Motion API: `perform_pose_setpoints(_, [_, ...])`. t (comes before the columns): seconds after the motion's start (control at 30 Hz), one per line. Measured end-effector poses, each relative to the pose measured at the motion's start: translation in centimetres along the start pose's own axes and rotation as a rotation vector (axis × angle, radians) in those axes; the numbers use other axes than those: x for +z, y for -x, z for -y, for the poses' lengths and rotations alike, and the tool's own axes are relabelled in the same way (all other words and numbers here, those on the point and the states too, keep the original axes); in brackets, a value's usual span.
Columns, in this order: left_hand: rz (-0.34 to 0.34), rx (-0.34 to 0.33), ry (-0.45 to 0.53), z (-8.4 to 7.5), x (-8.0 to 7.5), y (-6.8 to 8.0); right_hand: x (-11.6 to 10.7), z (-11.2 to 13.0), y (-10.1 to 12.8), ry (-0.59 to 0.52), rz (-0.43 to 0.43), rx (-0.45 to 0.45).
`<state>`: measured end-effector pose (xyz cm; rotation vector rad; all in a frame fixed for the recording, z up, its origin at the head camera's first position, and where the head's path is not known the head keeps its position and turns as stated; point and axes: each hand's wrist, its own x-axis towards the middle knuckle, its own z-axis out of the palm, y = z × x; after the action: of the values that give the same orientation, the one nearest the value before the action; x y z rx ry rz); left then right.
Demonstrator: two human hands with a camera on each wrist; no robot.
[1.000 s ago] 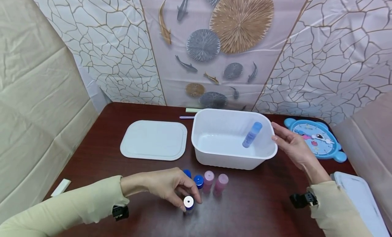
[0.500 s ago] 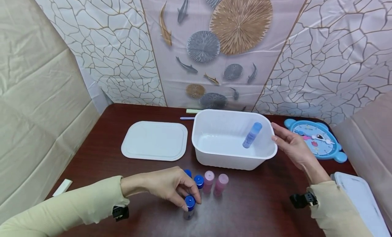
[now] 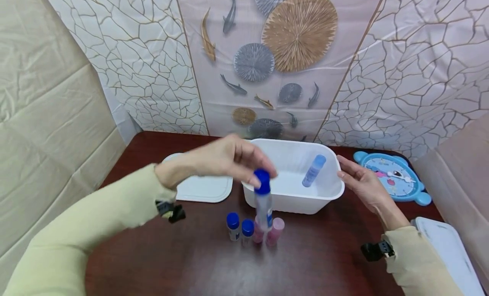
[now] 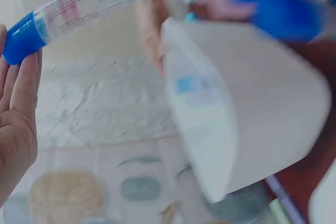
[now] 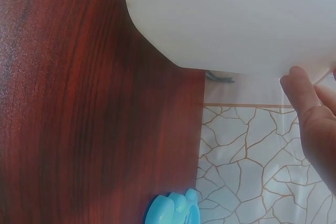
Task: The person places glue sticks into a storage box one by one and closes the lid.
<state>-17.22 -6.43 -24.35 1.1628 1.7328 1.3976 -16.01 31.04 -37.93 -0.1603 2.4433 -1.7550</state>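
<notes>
My left hand (image 3: 233, 160) pinches the blue cap of a clear glue stick (image 3: 263, 200), which hangs upright in the air just in front of the white tub (image 3: 294, 202). In the left wrist view the same glue stick (image 4: 94, 1) lies across the top, its cap against my fingers (image 4: 18, 108). My right hand (image 3: 359, 181) rests with straight fingers against the right rim of the tub; the right wrist view shows fingertips (image 5: 310, 114) touching the tub's wall (image 5: 236, 19). A blue glue stick (image 3: 314, 170) leans inside the tub.
Two blue-capped sticks (image 3: 233, 226) and two pink ones (image 3: 276, 230) stand on the dark wooden table (image 3: 160, 262) before the tub. A white lid (image 3: 204, 189) lies to the left, a blue toy clock (image 3: 395, 177) to the right, another white lid (image 3: 447, 253) at the near right.
My left hand has lifted the blue-capped glue stick off the table and carried it up and right toward the tub. The right hand stays at the tub's rim.
</notes>
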Motion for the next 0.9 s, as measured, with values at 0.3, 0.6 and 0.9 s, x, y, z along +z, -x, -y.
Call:
perform_pose_setpoints(0.3, [-0.175, -0.017, -0.074, 0.8, -2.9, -8.7, -0.1, 0.1, 0.1, 0.029, -0.006, 0.012])
perform_pose_setpoints(0.6, [-0.097, -0.166, -0.185, 6.7, -0.4, -15.0, 0.1, 0.1, 0.0, 0.027, -0.004, 0.025])
perform_pose_setpoints(0.9, [-0.006, -0.156, -0.211, 9.3, 2.1, -17.7, -0.1, 0.0, 0.2, 0.004, -0.012, 0.014])
